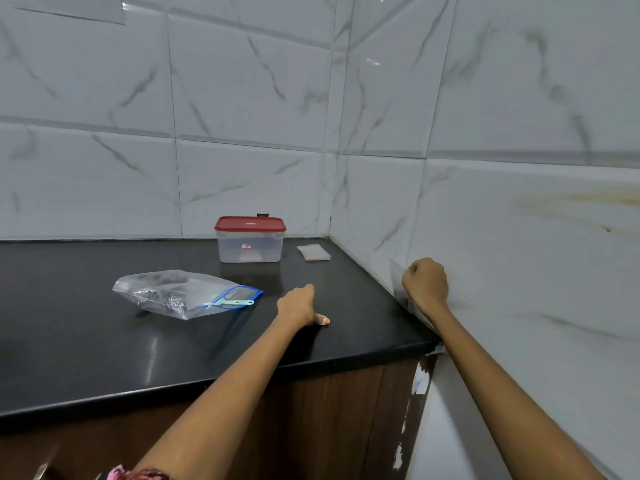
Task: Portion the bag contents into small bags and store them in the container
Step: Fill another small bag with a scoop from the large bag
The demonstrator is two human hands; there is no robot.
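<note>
Left hand [300,305] fingers curled under, thumb out flat on the black counter [104,348], holding nothing; right hand [425,283] clenched into a fist at the wall edge of the counter, a thin clear sheet [401,285] beside its knuckles, hard to tell whether pinched. Large clear zip bag [180,294] lying flat just left of the left hand, blue slider end nearest it; red-lidded container [250,240] farther back, lid on; small stack of bags [313,252] beyond, between both hands.
</note>
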